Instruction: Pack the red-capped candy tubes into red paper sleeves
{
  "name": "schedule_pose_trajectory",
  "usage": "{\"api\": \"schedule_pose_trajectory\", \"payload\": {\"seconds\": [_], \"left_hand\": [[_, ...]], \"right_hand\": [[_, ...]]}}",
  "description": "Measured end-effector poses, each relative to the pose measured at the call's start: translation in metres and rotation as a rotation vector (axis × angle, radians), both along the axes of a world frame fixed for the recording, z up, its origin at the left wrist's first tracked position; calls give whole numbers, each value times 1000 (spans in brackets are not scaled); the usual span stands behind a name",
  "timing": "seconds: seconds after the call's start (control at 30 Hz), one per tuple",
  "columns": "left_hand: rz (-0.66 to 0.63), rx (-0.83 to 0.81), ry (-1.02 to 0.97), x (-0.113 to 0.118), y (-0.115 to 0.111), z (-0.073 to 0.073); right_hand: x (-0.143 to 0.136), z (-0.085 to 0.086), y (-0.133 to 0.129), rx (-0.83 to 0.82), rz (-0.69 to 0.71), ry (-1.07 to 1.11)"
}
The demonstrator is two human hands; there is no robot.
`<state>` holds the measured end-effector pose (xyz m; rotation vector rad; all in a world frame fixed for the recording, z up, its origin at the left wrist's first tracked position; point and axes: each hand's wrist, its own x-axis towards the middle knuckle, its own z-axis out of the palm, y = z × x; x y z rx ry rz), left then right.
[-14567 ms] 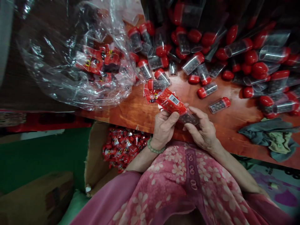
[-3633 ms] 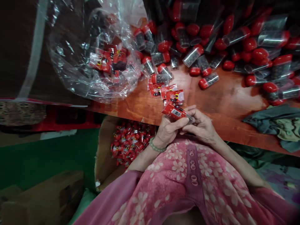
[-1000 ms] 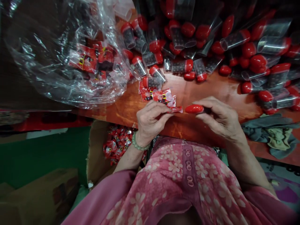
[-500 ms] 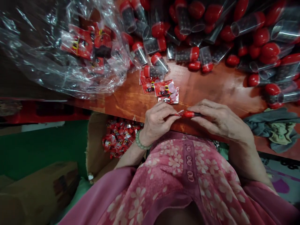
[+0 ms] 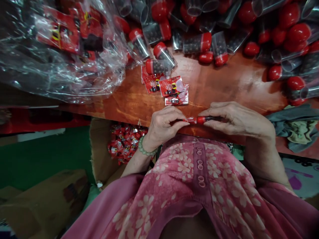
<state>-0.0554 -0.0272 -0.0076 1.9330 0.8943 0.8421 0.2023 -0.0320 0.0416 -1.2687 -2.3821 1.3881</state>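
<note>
My left hand (image 5: pixel 166 124) pinches a small red and clear plastic packet (image 5: pixel 190 120) by its edge, and a bead bracelet circles that wrist. Facing it, my right hand (image 5: pixel 231 119) grips a red-capped tube (image 5: pixel 200 120) with a dark body, lying sideways. The tube's red end points at the packet's near edge; whether it is just inside the opening I cannot tell. Just beyond my left hand, several flat printed red packets (image 5: pixel 171 87) overlap on the wooden table (image 5: pixel 211 89), with another red-capped tube of dark beads (image 5: pixel 157 67) resting on them.
Many clear tubes with red caps (image 5: pixel 219 49) lie heaped along the far side. A large clear plastic bag (image 5: pixel 99 79) holding red packets is at far left. Below the table edge, a cardboard box (image 5: pixel 96 156) contains filled red packets (image 5: pixel 124 142). Crumpled cloths (image 5: pixel 299 126) lie at right.
The view has shifted slightly. My right hand has slid back a little along the tube, so more of its dark body shows. The packet now lies flatter in front of the red end.
</note>
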Motion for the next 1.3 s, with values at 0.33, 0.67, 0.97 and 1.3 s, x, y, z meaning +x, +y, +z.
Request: {"api": "schedule_pose_trajectory", "payload": {"seconds": [0.33, 0.67, 0.97, 1.3], "left_hand": [[-44, 111, 121, 3, -2, 0], [-153, -108, 69, 2, -2, 1], [-271, -696, 43, -4, 6, 0], [-168, -950, 4, 2, 11, 4]], "right_hand": [[-13, 5, 2, 32, 50, -108], [-11, 1, 13, -63, 68, 89], [-18, -13, 10, -232, -56, 246], [-21, -25, -9, -485, -401, 461]]}}
